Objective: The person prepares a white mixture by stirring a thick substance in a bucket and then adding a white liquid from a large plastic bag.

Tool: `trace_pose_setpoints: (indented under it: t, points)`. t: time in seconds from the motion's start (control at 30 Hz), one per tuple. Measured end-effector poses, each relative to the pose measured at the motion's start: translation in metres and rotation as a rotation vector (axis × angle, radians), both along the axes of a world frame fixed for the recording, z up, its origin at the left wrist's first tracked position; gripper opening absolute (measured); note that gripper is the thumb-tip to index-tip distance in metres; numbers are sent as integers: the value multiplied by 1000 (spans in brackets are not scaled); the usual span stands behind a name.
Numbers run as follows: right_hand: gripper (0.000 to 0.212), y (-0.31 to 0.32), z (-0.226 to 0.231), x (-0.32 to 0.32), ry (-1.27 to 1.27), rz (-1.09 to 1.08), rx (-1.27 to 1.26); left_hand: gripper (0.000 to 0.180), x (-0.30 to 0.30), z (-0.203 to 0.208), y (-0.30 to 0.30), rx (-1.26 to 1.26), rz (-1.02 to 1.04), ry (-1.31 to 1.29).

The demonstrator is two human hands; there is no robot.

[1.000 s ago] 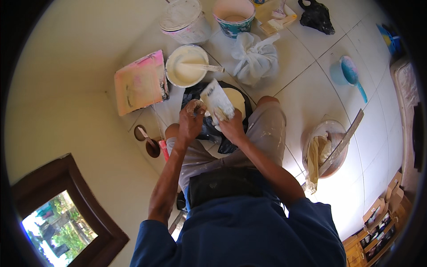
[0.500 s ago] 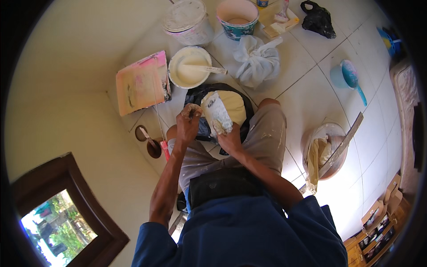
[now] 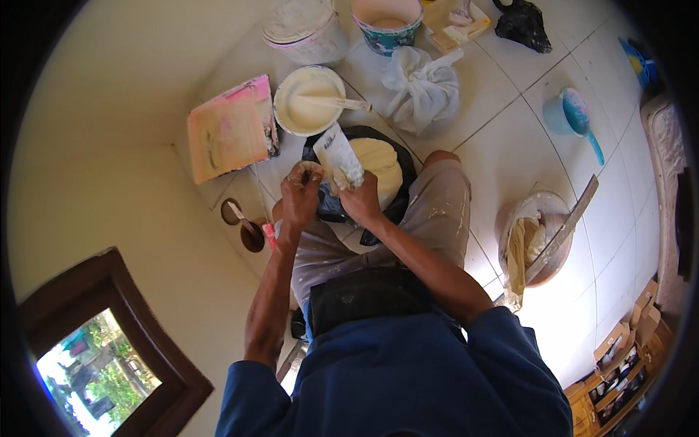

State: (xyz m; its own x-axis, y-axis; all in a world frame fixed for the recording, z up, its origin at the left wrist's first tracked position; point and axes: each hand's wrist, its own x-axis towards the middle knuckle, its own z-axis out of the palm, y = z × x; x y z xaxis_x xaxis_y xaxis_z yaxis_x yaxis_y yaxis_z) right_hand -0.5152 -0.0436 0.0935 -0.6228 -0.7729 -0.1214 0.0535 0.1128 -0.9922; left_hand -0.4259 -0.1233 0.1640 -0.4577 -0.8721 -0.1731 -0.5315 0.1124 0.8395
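Note:
My right hand (image 3: pixel 364 204) grips the handle of a wide scraper (image 3: pixel 341 154), its blade smeared with pale putty and pointing up and away from me. My left hand (image 3: pixel 301 195) is closed beside it around a small putty-caked tool (image 3: pixel 306 173) that I cannot make out clearly. Both hands hover over the near left rim of a black basin (image 3: pixel 405 175), which holds a mound of cream putty (image 3: pixel 382 164) and rests on the floor between my knees.
A white bucket of paste (image 3: pixel 309 102) with a stick in it, a pink-stained board (image 3: pixel 229 131) and a tied white bag (image 3: pixel 422 87) lie beyond the basin. A bowl with a cloth and a long blade (image 3: pixel 539 233) is on my right. A blue dipper (image 3: pixel 575 116) is farther off. A wooden window frame (image 3: pixel 95 349) is at my lower left.
The scraper blade dipped toward the putty, then rose and shifted slightly left. My hands have stayed close together over the basin's rim.

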Motion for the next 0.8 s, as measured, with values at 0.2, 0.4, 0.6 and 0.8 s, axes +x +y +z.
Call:
trace_pose_setpoints:
  t: [0.2, 0.4, 0.6, 0.8]
  points:
    - [13, 8, 12, -3, 0, 23, -93, 6, 1, 8, 4, -50, 20, 49]
    - [19, 22, 38, 2, -106, 75, -77, 6, 14, 4, -2, 96, 117, 64]
    - [21, 12, 56, -54, -300, -16, -113, 7, 11, -11, 2, 157, 117, 233]
    - [25, 2, 41, -81, -356, -93, 6, 7, 18, -27, 3, 88, 140, 169]
